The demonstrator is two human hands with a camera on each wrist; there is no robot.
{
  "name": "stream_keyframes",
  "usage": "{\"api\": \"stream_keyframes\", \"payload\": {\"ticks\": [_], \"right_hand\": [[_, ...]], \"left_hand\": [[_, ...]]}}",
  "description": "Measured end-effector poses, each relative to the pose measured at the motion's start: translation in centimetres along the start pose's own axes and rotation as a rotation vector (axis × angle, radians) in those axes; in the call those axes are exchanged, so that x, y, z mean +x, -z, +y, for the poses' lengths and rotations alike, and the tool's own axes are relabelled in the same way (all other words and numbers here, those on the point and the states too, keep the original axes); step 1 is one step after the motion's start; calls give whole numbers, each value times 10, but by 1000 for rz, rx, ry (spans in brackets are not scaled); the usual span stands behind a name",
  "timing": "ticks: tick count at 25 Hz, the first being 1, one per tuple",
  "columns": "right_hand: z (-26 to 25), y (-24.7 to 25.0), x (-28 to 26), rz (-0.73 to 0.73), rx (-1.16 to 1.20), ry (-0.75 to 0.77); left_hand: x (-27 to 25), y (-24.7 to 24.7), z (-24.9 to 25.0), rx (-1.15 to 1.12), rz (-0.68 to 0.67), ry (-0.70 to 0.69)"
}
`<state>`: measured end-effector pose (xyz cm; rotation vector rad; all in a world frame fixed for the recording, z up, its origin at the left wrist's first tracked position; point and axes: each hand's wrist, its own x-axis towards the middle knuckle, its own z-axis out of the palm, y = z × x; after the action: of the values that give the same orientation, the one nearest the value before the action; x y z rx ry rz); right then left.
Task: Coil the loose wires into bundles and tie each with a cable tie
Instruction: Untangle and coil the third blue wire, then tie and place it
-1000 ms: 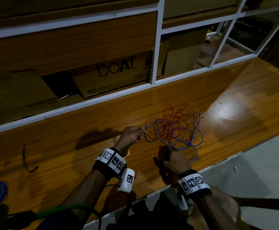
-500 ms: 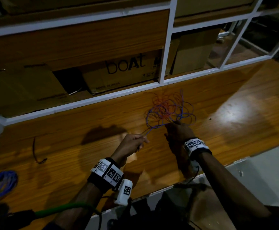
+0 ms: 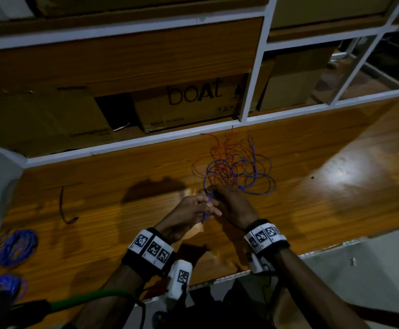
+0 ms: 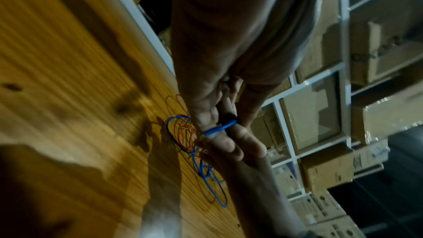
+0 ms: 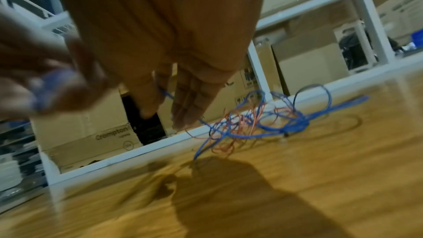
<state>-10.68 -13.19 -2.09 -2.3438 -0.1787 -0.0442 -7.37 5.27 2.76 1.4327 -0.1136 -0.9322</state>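
Note:
A loose tangle of blue and orange wires [image 3: 236, 167] lies on the wooden shelf top [image 3: 122, 176]. My two hands meet just in front of it. My left hand [image 3: 208, 207] pinches a blue wire [image 3: 204, 217] whose end sticks out below the fingers. In the left wrist view that blue wire [image 4: 220, 127] lies across the fingers of my left hand [image 4: 226, 133]. My right hand [image 3: 217, 194] grips the same strand closer to the tangle. The right wrist view shows it running between the thumb and fingers of my right hand [image 5: 169, 100] to the tangle [image 5: 263, 124].
Two coiled blue bundles [image 3: 15, 245] [image 3: 1, 284] lie at the left end of the shelf top. A thin black strip [image 3: 63, 207] lies left of my hands. Behind the white frame [image 3: 250, 74] stand cardboard boxes [image 3: 189, 103]. The shelf's front edge [image 3: 312, 251] runs under my wrists.
My right hand has pulled back from the tangle to meet my left hand. Both now hold the blue wire together, and the left hand has moved slightly right.

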Motion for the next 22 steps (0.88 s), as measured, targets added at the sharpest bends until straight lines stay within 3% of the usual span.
{"api": "stream_keyframes", "payload": {"ticks": [3, 6, 12, 16, 22], "right_hand": [[1, -5, 5, 137, -25, -17], [1, -9, 5, 152, -85, -61], [10, -32, -6, 162, -155, -298], [9, -4, -3, 249, -221, -378], [55, 47, 23, 147, -272, -503]], "left_hand": [[-11, 2, 0, -245, -50, 62], [-21, 1, 8, -365, -97, 98], [-53, -10, 28, -199, -190, -120], [-73, -4, 35, -223, -258, -184], [-88, 2, 28, -305, -312, -222]]}}
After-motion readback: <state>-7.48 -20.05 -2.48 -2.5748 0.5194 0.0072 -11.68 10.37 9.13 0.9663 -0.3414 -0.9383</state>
